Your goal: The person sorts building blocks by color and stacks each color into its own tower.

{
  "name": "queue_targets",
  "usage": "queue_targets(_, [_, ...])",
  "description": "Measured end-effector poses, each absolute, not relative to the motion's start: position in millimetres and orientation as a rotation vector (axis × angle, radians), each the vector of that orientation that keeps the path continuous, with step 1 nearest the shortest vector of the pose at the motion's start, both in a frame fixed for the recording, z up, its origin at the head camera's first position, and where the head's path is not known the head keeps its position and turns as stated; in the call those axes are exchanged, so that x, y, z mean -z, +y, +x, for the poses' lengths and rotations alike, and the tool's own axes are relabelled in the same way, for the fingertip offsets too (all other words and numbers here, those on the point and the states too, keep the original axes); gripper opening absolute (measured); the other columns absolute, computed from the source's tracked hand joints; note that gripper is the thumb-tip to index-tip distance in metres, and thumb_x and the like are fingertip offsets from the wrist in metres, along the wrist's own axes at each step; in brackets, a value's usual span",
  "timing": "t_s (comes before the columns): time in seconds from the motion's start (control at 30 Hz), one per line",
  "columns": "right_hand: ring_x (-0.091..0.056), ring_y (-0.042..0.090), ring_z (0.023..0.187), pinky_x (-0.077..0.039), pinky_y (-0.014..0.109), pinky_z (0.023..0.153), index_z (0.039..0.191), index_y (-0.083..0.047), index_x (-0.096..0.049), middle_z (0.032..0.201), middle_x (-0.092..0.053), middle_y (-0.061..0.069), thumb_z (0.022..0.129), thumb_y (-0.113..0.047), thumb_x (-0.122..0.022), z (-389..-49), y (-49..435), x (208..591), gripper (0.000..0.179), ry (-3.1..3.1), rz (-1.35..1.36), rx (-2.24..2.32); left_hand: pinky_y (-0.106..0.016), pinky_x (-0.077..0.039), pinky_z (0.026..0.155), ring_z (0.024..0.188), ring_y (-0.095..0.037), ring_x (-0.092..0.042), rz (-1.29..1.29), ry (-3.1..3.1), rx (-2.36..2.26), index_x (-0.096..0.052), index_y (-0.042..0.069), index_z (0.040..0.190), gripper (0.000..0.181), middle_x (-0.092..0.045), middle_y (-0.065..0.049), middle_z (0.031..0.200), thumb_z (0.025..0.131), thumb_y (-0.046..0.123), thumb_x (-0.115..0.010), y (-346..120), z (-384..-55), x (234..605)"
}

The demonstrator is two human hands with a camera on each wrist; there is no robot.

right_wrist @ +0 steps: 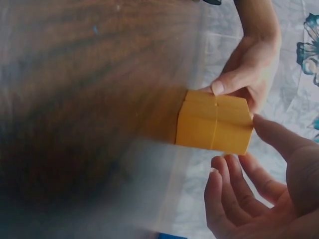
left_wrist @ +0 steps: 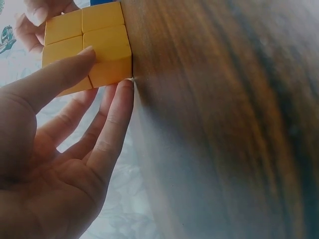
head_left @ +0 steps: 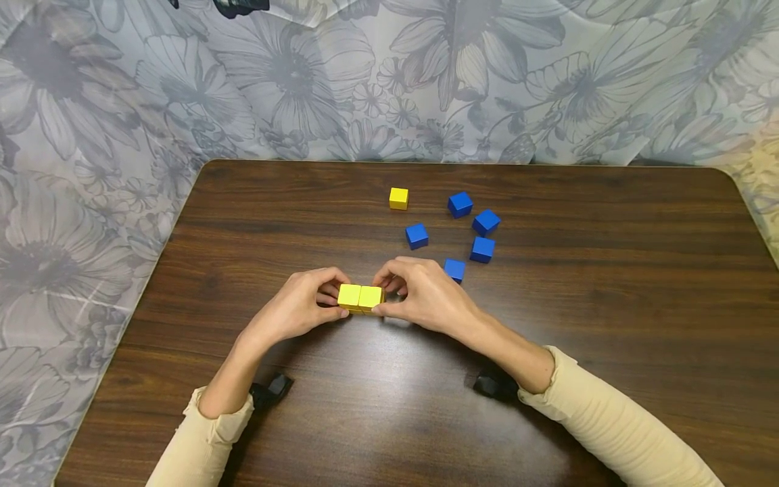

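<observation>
Several yellow cubes (head_left: 349, 296) stand on the table as a small block, two wide and two high, as the left wrist view shows. My left hand (head_left: 301, 304) pinches the block's left end, its thumb lying on the near face in the left wrist view. At the other end my right hand (head_left: 429, 294) holds the upper right cube (head_left: 371, 297) between thumb and fingers. Seen from the right wrist, the right thumb and fingertips meet the edges of the block (right_wrist: 232, 127). Part of the block's far side is hidden.
A lone yellow cube (head_left: 398, 198) sits farther back on the brown wooden table (head_left: 608, 284). Several blue cubes lie scattered beside it, one blue cube (head_left: 454, 269) close behind the right hand. A flowered cloth (head_left: 292, 74) hangs beyond the table's back edge.
</observation>
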State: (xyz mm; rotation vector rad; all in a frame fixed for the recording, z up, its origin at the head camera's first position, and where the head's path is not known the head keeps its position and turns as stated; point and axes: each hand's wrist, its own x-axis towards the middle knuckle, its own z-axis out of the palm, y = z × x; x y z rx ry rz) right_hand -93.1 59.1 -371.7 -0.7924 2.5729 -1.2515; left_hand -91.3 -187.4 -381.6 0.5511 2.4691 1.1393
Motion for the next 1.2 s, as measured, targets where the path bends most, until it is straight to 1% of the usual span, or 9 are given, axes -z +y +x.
queue_targets(0.13, [-0.067, 0.013, 0.087, -0.057, 0.029, 0.074, 0.103, -0.009, -0.071, 0.098, -0.071, -0.001, 0.077, -0.027, -0.088, -98, 63, 366, 0.035, 2.605, -0.797, 1.238, -0.023, -0.058, 0.079, 0.092, -0.017, -0.068, 0.554, 2.47, -1.132, -0.065, 0.008, 0.108, 0.034, -0.068, -0.006, 0.101, 0.079, 0.002, -0.083, -188, -91, 382])
queue_targets(0.23, [-0.067, 0.016, 0.088, -0.057, 0.033, 0.077, 0.106, -0.008, -0.071, 0.099, -0.072, 0.002, 0.08, -0.028, -0.085, -105, 65, 361, 0.036, 2.617, -0.814, 1.237, -0.023, -0.058, 0.079, 0.092, -0.017, -0.068, 0.554, 2.474, -1.127, -0.065, 0.008, 0.108, 0.035, -0.068, -0.006, 0.101, 0.079, 0.002, -0.083, -188, -91, 382])
queue_targets(0.37, [-0.067, 0.018, 0.089, -0.057, 0.036, 0.079, 0.109, -0.009, -0.07, 0.098, -0.071, 0.002, 0.083, -0.028, -0.083, -116, 68, 352, 0.034, 2.649, -0.833, 1.227, -0.024, -0.058, 0.079, 0.092, -0.017, -0.068, 0.549, 2.475, -1.122, -0.065, 0.008, 0.109, 0.035, -0.068, -0.006, 0.102, 0.079, 0.003, -0.083, -187, -92, 382])
queue_targets(0.5, [-0.066, 0.018, 0.091, -0.056, 0.035, 0.079, 0.11, -0.01, -0.07, 0.099, -0.07, 0.0, 0.083, -0.028, -0.083, -126, 73, 346, 0.035, 2.687, -0.821, 1.214, -0.024, -0.058, 0.079, 0.093, -0.017, -0.068, 0.543, 2.475, -1.112, -0.065, 0.008, 0.11, 0.036, -0.068, -0.006, 0.103, 0.08, 0.004, -0.083, -187, -92, 382])
queue_targets(0.67, [-0.065, 0.018, 0.093, -0.054, 0.033, 0.08, 0.113, -0.009, -0.069, 0.104, -0.07, 0.003, 0.083, -0.026, -0.083, -137, 78, 342, 0.038, 2.719, -0.794, 1.19, -0.024, -0.058, 0.08, 0.093, -0.017, -0.068, 0.533, 2.482, -1.106, -0.066, 0.009, 0.11, 0.035, -0.068, -0.005, 0.102, 0.08, 0.005, -0.084, -188, -91, 382])
queue_targets(0.8, [-0.065, 0.018, 0.095, -0.054, 0.031, 0.08, 0.114, -0.01, -0.069, 0.106, -0.07, 0.002, 0.082, -0.026, -0.084, -145, 81, 339, 0.039, 2.769, -0.768, 1.149, -0.024, -0.058, 0.08, 0.093, -0.017, -0.068, 0.535, 2.481, -1.112, -0.066, 0.009, 0.11, 0.035, -0.068, -0.005, 0.102, 0.079, 0.005, -0.084, -188, -91, 382])
queue_targets(1.1, [-0.064, 0.02, 0.098, -0.052, 0.033, 0.085, 0.114, -0.008, -0.069, 0.109, -0.068, 0.003, 0.08, -0.017, -0.085, -169, 84, 335, 0.038, 2.821, -0.724, 1.165, -0.025, -0.058, 0.08, 0.094, -0.017, -0.068, 0.523, 2.479, -1.102, -0.066, 0.01, 0.111, 0.036, -0.068, -0.005, 0.104, 0.079, 0.005, -0.084, -188, -91, 381])
queue_targets(1.2, [-0.063, 0.021, 0.1, -0.051, 0.032, 0.086, 0.115, -0.009, -0.069, 0.111, -0.067, 0.003, 0.081, -0.018, -0.084, -174, 84, 338, 0.039, 2.826, -0.692, 1.156, -0.025, -0.058, 0.08, 0.094, -0.017, -0.068, 0.52, 2.48, -1.099, -0.066, 0.01, 0.111, 0.037, -0.068, -0.005, 0.104, 0.079, 0.005, -0.084, -188, -91, 381])
